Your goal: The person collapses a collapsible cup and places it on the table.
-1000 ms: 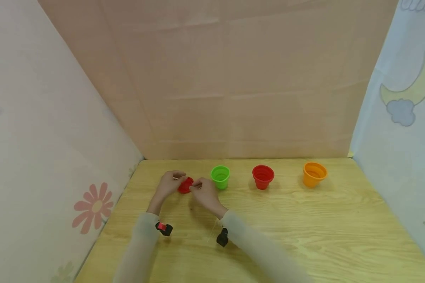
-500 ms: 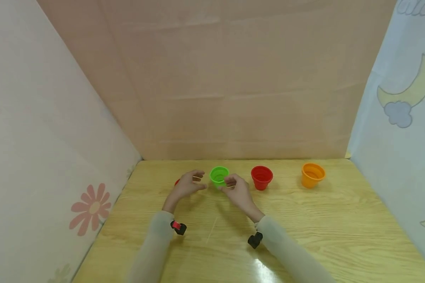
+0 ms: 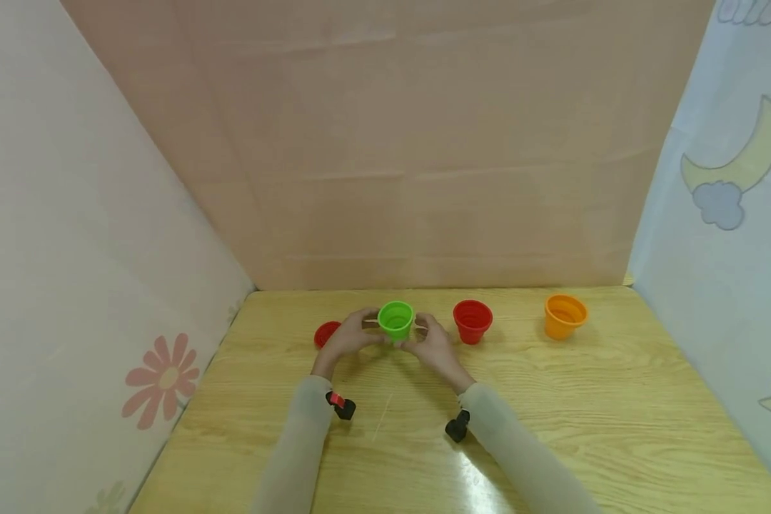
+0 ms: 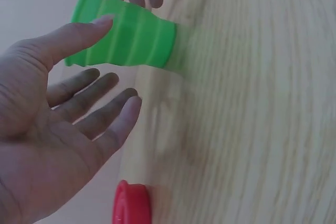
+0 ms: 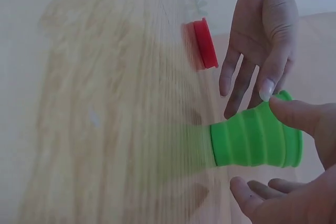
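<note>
A green ribbed collapsible cup (image 3: 396, 321) stands upright and extended on the table, between both hands. To its left is my left hand (image 3: 352, 337), fingers spread; in the left wrist view its thumb overlaps the cup (image 4: 126, 35) while the other fingers lie apart from it. On the other side, my right hand (image 3: 437, 352) has its fingers parted around the cup (image 5: 252, 137), the thumb crossing its upper part in the right wrist view. Whether either thumb touches the cup is unclear. Just left of my left hand lies a flattened red collapsible cup (image 3: 325, 333), partly hidden by that hand.
An extended red cup (image 3: 472, 321) stands right of my right hand, and an orange cup (image 3: 563, 318) farther right. The wooden table (image 3: 585, 421) meets a beige back wall (image 3: 424, 178), with patterned white panels at both sides.
Both hands have left the red cup at the left, now flattened, and moved right to the green cup. During the last half second they have come closer around it.
</note>
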`<state>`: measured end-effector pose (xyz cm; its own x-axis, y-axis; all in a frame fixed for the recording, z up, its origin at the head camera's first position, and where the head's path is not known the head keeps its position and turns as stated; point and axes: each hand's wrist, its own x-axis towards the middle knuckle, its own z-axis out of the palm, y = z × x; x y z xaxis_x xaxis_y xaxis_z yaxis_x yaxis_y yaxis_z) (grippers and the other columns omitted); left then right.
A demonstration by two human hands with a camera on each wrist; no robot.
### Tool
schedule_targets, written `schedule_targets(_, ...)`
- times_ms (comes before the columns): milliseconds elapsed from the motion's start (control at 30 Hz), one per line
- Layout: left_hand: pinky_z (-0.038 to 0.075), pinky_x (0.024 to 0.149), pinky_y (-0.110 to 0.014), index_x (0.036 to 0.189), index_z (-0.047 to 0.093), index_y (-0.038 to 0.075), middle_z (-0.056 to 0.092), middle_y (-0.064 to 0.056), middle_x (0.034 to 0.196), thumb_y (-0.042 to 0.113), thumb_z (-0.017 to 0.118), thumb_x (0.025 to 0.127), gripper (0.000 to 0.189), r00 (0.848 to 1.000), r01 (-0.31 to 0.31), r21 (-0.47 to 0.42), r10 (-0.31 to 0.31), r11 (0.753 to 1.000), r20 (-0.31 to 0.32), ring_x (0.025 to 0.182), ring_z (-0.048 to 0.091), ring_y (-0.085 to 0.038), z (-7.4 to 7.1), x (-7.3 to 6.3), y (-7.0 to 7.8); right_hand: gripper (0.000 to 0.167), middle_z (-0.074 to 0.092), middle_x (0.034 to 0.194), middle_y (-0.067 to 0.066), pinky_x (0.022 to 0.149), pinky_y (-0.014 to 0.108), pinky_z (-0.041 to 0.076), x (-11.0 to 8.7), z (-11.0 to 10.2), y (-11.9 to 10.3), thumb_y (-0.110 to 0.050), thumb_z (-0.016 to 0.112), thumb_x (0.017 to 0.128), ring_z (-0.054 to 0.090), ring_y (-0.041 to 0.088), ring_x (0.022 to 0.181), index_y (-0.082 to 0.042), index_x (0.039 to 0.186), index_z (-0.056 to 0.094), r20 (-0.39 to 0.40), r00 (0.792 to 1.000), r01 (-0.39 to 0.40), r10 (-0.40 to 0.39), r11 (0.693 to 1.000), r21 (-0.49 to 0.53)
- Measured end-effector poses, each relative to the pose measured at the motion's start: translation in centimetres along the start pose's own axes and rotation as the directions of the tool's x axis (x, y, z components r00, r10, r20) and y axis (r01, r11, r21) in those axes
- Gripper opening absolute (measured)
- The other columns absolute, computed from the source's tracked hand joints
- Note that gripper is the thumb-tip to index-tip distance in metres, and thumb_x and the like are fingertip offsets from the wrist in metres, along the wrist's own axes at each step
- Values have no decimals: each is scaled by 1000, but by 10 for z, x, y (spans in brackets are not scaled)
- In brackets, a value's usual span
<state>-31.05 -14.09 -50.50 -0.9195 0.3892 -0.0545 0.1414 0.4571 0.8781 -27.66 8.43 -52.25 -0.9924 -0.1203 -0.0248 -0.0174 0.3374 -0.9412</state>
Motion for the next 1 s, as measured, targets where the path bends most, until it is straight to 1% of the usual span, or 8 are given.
schedule_targets(100, 45, 119, -60, 151, 53, 14, 53, -10, 158, 18, 81, 93, 65, 1000, -1, -35, 1, 999, 14, 146, 52, -40, 1, 0, -3, 82, 51, 157, 23, 117, 56, 48, 2, 1, 3, -26, 88, 87, 53, 44, 144, -5, 154, 46, 22, 1000, 6, -7, 999, 31)
schedule_targets(267, 46, 119, -57, 155, 48, 13, 49, -11, 162, 14, 80, 94, 69, 1000, 0, -87, 2, 996, 23, 149, 49, -41, 0, -1, -4, 78, 53, 157, 19, 120, 55, 47, 7, 2, 5, -21, 87, 87, 51, 42, 146, -8, 154, 48, 38, 999, 28, -31, 998, 61)
schedule_targets(400, 49, 118, -53, 157, 46, 11, 48, -12, 162, 12, 79, 95, 70, 1000, 2, -104, 2, 995, 31, 148, 50, -40, -1, 0, -5, 73, 58, 154, 16, 117, 56, 49, 11, 2, 4, -17, 86, 87, 54, 40, 144, -11, 152, 52, 41, 999, 33, -35, 997, 67)
schedule_targets(500, 51, 116, -51, 157, 46, 10, 48, -13, 162, 11, 78, 95, 70, 999, 4, -128, 1, 992, 35, 147, 51, -40, -1, 2, -6, 71, 61, 151, 16, 114, 57, 51, 12, 2, 3, -17, 86, 88, 57, 40, 141, -12, 151, 54, 46, 998, 44, -46, 998, 54)
schedule_targets(700, 54, 114, -47, 154, 50, 9, 51, -14, 159, 7, 77, 95, 64, 999, -14, -163, 21, 986, 38, 144, 54, -41, 1, 3, -6, 64, 66, 145, 16, 110, 55, 55, 11, 0, 2, -15, 86, 88, 61, 38, 137, -9, 146, 59, 27, 998, 62, -64, 996, 71)
schedule_targets(800, 55, 112, -44, 152, 52, 11, 53, -13, 157, 7, 78, 94, 63, 999, -18, -163, 24, 987, 39, 143, 56, -39, 2, 2, -4, 61, 68, 142, 17, 108, 52, 57, 10, -1, 3, -14, 86, 87, 64, 38, 133, -8, 143, 61, 16, 997, 73, -75, 994, 80)
schedule_targets(1000, 58, 109, -42, 151, 52, 10, 54, -15, 155, 9, 79, 94, 63, 999, -30, -176, 36, 984, 35, 139, 59, -38, 4, -2, 3, 60, 70, 138, 17, 105, 52, 59, 4, -6, -2, -12, 87, 86, 66, 38, 130, -7, 141, 63, -1, 995, 101, -101, 993, 53)
